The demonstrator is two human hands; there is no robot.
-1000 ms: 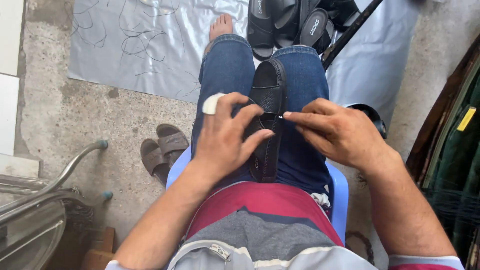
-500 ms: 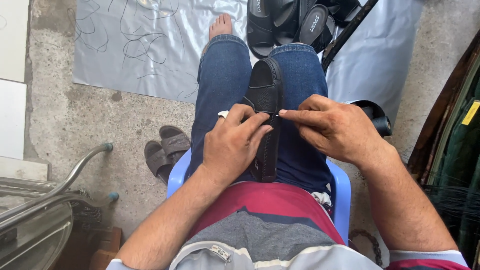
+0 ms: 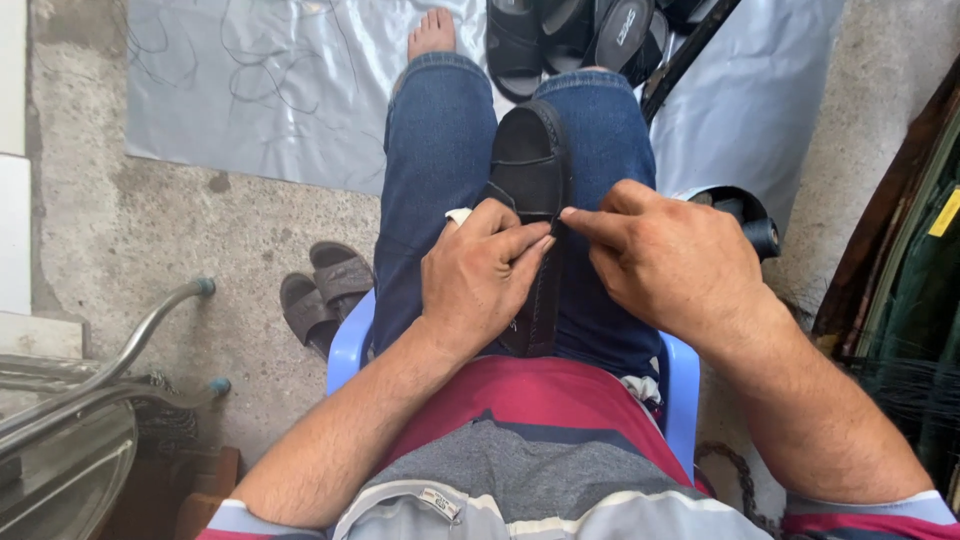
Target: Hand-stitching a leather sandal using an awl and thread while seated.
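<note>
Both forearms are reaching forward over the lap; the left hand [image 3: 480,275] and right hand [image 3: 665,255] are pinching, fingertips meeting.

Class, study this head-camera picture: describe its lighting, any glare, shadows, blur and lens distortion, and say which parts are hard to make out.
Head view: soft, even daylight, no hard shadows; mild glare on the grey plastic sheet; both hands, left hand and right hand, are sharp with no motion blur; the black sandal on the lap shows little surface detail; wide-angle stretching at the edges; the dark area at the right edge is murky.
</note>
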